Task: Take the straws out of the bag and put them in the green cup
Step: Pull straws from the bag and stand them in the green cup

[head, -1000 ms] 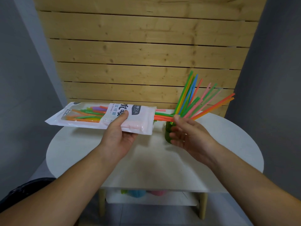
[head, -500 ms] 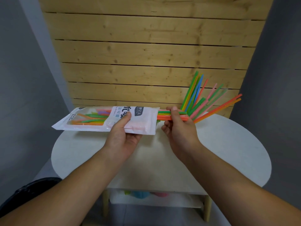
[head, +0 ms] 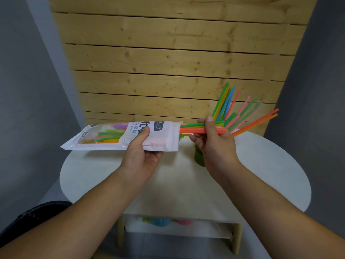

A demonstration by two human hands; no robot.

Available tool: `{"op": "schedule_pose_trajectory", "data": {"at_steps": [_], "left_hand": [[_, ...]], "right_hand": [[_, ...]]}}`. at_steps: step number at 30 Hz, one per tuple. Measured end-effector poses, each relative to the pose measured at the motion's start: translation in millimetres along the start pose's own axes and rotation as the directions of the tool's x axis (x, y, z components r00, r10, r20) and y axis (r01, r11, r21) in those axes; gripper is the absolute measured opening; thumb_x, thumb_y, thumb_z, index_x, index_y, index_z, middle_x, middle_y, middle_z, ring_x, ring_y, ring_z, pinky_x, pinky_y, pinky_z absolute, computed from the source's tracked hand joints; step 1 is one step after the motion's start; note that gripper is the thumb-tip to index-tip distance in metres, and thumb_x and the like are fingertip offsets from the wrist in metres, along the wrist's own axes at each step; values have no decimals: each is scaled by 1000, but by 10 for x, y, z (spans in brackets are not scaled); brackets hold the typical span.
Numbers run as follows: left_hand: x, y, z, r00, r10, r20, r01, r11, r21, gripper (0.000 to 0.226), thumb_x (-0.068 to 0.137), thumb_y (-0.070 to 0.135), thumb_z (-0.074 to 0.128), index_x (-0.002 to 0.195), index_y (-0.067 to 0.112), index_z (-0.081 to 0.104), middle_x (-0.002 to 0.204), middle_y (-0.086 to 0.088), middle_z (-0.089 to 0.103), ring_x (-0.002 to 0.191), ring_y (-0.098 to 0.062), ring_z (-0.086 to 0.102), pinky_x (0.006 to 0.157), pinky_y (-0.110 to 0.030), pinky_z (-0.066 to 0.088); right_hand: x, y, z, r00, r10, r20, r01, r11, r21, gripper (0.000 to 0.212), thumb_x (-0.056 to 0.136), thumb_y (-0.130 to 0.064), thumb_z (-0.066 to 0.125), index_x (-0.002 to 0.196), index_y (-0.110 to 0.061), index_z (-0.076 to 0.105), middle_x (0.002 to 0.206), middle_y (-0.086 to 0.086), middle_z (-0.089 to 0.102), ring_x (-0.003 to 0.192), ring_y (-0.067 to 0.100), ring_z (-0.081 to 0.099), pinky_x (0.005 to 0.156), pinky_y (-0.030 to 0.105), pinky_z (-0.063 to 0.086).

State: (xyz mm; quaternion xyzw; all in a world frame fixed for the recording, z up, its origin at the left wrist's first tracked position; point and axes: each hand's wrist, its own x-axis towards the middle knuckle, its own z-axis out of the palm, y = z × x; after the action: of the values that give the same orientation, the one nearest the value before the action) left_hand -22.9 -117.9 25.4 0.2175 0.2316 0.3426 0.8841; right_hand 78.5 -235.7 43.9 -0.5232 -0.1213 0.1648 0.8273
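Above the round white table (head: 261,165), the left hand (head: 141,157) holds the straw bag (head: 119,136) level, thumb pressed on its printed face and fingers curled underneath, with the open mouth pointing toward three o'clock. From that mouth a small bundle of straws (head: 194,128), orange and green ones showing, sticks out, and the right hand (head: 214,144) is closed on it just beside the bag's edge, thumb on top and fingers beneath. More straws (head: 106,137) lie inside the bag toward nine o'clock, visible through its clear window. The green cup (head: 199,157) stands on the table directly below and behind the right hand, mostly hidden by it, and a fan of straws (head: 242,116) already in it leans out toward one and two o'clock against the wooden slat wall (head: 168,62). By my reading, the step in hand is drawing a fresh bundle out of the bag, with the task partly done since many straws sit in the cup and a fair number remain bagged. The next move calls for pulling the bundle straight toward three o'clock until its far ends clear the mouth, while the left hand keeps the bag steady, then tipping the bundle upright and lowering it into the cup without knocking the leaning straws or toppling the cup.
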Motion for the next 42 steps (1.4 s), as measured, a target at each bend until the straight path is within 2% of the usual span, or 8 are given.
{"op": "schedule_pose_trajectory", "data": {"at_steps": [6,11,15,18,27,33,38,42], "left_hand": [[19,24,-16,1000,2,-15,-2,1000,-25,31,91,11,71,121,13,62,105,-9,79,90,-21,78,76,-42,64],[63,67,-58,999,24,-36,-25,999,-47,25,93,11,69,117,12,64,101,-7,80,82,-20,79,63,-36,64],[96,83,-87,999,36,-39,-37,999,-30,21,93,11,68,114,12,64,103,-7,79,85,-19,78,70,-38,65],[117,85,-103,998,40,-41,-41,999,-20,25,93,11,68,118,11,64,105,-7,78,91,-19,77,75,-40,64],[170,26,-102,996,60,-69,-63,998,-31,37,92,10,69,129,13,61,99,-5,80,85,-19,78,65,-37,64],[174,10,-95,996,61,-59,-62,998,-12,34,93,10,68,127,13,61,105,-5,78,90,-18,77,69,-38,65],[164,-6,-90,998,44,-42,-44,999,-5,36,93,10,69,127,13,61,107,-7,78,93,-21,77,74,-41,64],[140,-28,-75,999,32,-15,-32,999,11,37,92,10,69,128,13,60,107,-7,79,94,-22,77,81,-43,63]], "right_hand": [[18,-98,-92,998,25,49,-23,999,-36,27,98,-31,58,92,-7,68,76,10,71,63,17,72,64,23,61],[86,-253,-325,999,-48,-8,48,998,-42,20,99,-27,58,96,-10,67,80,7,74,64,15,72,61,22,59],[116,-407,-555,997,-77,-5,77,997,-8,21,101,-26,54,104,-8,65,84,5,77,73,16,74,67,27,63],[118,-500,-720,995,-90,-43,88,996,-30,25,101,-27,53,108,-5,64,73,0,76,67,11,73,64,24,60],[165,-739,-1071,962,-174,-212,165,985,-56,23,100,-31,56,88,-12,64,68,-2,70,61,9,67,66,23,58],[219,-842,-1244,902,-306,-304,233,939,-255,28,98,-36,57,83,-13,64,81,10,71,80,30,73,83,41,61],[262,-794,-1227,889,-373,-264,246,878,-410,31,97,-37,56,77,-15,66,72,10,69,61,26,70,72,38,62],[312,-743,-1154,898,-392,-200,232,808,-541,36,97,-39,56,85,-8,68,74,12,69,53,17,68,58,29,59]]}}
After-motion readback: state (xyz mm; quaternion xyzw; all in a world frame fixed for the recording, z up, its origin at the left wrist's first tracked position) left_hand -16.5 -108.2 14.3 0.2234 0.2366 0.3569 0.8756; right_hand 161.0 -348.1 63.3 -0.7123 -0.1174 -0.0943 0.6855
